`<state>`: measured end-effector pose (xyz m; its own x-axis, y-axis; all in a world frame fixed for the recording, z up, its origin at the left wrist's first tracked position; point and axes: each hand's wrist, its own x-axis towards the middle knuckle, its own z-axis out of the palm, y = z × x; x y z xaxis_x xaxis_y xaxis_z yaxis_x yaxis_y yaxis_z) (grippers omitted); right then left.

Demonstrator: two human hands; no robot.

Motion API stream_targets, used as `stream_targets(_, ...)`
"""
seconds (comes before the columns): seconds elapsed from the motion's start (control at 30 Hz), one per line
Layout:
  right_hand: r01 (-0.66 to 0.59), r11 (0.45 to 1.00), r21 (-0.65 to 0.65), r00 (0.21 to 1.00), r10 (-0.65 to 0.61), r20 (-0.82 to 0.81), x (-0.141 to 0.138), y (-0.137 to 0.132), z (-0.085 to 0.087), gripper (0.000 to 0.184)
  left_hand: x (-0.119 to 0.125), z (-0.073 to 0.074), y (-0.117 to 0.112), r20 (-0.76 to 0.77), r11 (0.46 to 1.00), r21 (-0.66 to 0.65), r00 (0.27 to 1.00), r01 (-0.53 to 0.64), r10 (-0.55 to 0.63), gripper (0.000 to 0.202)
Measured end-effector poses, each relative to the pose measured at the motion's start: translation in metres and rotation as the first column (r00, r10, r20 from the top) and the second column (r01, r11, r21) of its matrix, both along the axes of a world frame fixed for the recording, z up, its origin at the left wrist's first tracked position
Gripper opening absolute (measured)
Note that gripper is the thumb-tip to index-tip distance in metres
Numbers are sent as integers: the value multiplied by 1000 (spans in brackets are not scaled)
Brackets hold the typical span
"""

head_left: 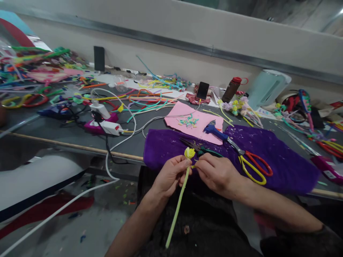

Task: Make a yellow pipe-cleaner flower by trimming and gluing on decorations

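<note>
My left hand (pixel 171 175) is closed round a light green pipe-cleaner stem (pixel 177 207) just below its small yellow flower head (pixel 189 153). The stem runs down toward my lap. My right hand (pixel 215 173) pinches the stem from the right side, right beneath the yellow head, fingers pressed together. Both hands hover at the near edge of a purple cloth (pixel 281 157) lying on the table.
On the cloth lie red-and-yellow scissors (pixel 253 162), green-handled cutters (pixel 203 149) and a blue tool (pixel 214 130). A pink sheet (pixel 187 114) holds small cut pieces. Colourful pipe cleaners (pixel 150 98), a power strip (pixel 109 126), a phone (pixel 202 90), a bottle (pixel 232 89) and a kettle (pixel 266 87) crowd the table.
</note>
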<state>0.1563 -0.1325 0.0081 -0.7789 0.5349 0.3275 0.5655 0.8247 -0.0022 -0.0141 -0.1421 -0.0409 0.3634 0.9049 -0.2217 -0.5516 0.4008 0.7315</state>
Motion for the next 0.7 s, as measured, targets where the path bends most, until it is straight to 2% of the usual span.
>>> stream_targets(0.13,19,996,88,999,-21,28,-5,0,-5,15,3,-4,-1,-1,1000,2,1000,-29,29,22)
stream_targets(0.27,14,995,103,998,-20,59,-8,-4,-6,15,4,-8,-2,-7,999,13,999,-32,32,23)
stream_targets(0.5,-6,995,104,999,10,-33,-7,-2,-11,17,6,-12,-3,-55,999,16,997,-45,46,26)
stream_targets(0.7,7,984,177,996,8,-84,-3,-2,-19,16,6,-14,-2,-55,1000,13,998,4,-3,25)
